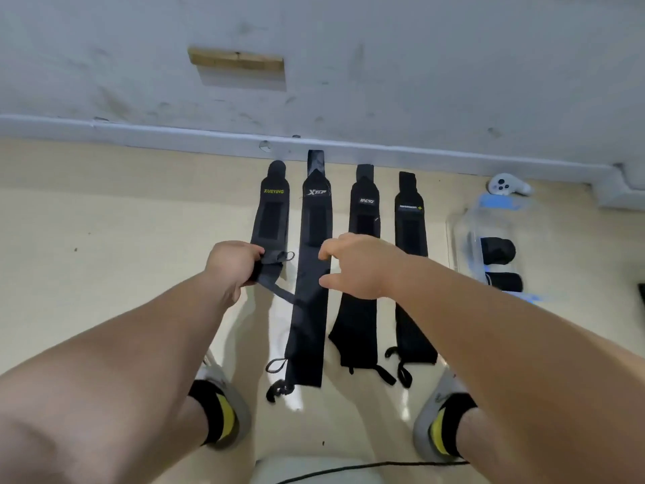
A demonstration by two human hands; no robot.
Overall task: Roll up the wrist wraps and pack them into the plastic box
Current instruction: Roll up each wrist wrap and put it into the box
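Progress partial: two rolls (497, 251) sit in the box (453, 235); left of it four wraps (356, 319) lie flat, the farthest wrap (272, 221) gripped at its loop end by the left hand (232, 263), the right hand (359, 265) hovering slack and empty.

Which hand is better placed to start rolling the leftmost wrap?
Left. The left hand grips the near end of the leftmost wrap, so it can likely begin rolling. The right hand hovers open over the next wrap, holding nothing.
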